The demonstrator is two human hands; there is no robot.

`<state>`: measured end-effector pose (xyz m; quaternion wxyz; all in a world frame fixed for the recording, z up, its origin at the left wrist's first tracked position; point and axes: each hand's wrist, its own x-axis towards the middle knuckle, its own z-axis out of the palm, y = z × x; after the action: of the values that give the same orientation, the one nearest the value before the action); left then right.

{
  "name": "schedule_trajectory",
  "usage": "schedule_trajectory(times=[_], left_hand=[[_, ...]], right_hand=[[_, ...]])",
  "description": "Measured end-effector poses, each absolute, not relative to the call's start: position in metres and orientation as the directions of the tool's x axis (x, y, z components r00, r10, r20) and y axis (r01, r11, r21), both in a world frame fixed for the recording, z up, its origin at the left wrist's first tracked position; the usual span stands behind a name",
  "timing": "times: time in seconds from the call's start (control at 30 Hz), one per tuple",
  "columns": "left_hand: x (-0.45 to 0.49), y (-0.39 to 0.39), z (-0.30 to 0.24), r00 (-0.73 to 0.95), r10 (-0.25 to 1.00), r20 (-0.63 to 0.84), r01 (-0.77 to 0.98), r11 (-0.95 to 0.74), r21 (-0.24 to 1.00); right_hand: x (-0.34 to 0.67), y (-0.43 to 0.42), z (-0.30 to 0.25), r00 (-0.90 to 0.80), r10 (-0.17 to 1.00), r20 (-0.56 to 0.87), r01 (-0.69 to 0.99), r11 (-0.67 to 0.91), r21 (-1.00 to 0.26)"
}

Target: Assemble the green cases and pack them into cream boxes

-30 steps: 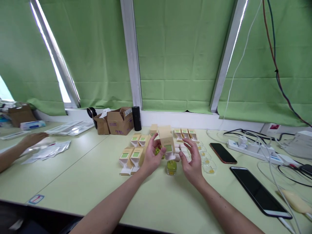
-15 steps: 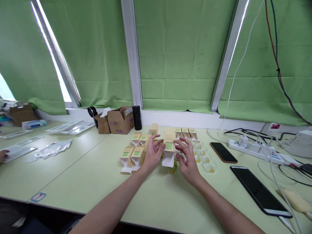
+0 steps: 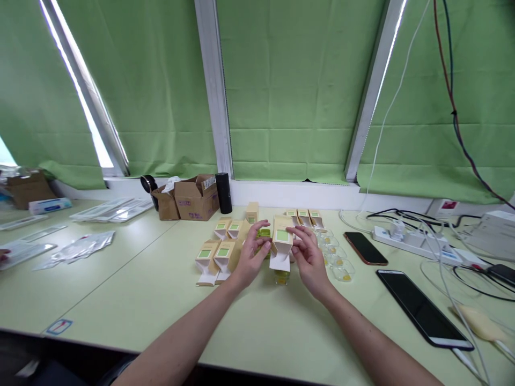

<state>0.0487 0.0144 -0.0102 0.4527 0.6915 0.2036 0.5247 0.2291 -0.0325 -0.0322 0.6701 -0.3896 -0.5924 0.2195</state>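
Both of my hands hold one small tan carton [image 3: 281,242] with a green label and an open white flap at its lower end, above the pale green table [image 3: 120,300]. My left hand [image 3: 251,254] grips its left side, and my right hand [image 3: 308,257] pinches its right side. Under the carton stands a small green jar [image 3: 282,277], partly hidden. More cartons of the same kind lie to the left [image 3: 213,260] and stand behind [image 3: 303,217].
Clear plastic shells [image 3: 341,265] lie right of my hands, then two phones [image 3: 365,247] [image 3: 418,308], a power strip [image 3: 414,241] and cables. Brown boxes [image 3: 195,198] and a black cylinder [image 3: 223,193] stand by the window. Plastic sleeves [image 3: 80,246] lie far left, near another person's fingertips [image 3: 3,255].
My right hand has closed onto the carton, which is now lower and upright over the jar. The other person's hand at far left has drawn back to the frame edge.
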Motion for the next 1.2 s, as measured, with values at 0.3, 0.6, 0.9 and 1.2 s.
schedule_trajectory(times=[0.3, 0.6, 0.9, 1.2], left_hand=[[0.048, 0.016, -0.011, 0.364, 0.710, 0.602, -0.117, -0.607, 0.786], [0.053, 0.020, -0.013, 0.274, 0.744, 0.609, -0.078, -0.614, 0.785], [0.055, 0.019, -0.013, 0.259, 0.754, 0.604, -0.069, -0.609, 0.790], [0.058, 0.019, -0.019, 0.265, 0.742, 0.616, -0.061, -0.625, 0.778]], right_hand=[[0.229, -0.034, -0.032, 0.177, 0.800, 0.573, 0.057, 0.573, -0.818], [0.227, -0.036, -0.030, 0.165, 0.802, 0.574, 0.076, 0.570, -0.818], [0.227, -0.036, -0.030, 0.164, 0.805, 0.570, 0.064, 0.567, -0.821], [0.227, -0.034, -0.031, 0.196, 0.803, 0.563, 0.056, 0.564, -0.824]])
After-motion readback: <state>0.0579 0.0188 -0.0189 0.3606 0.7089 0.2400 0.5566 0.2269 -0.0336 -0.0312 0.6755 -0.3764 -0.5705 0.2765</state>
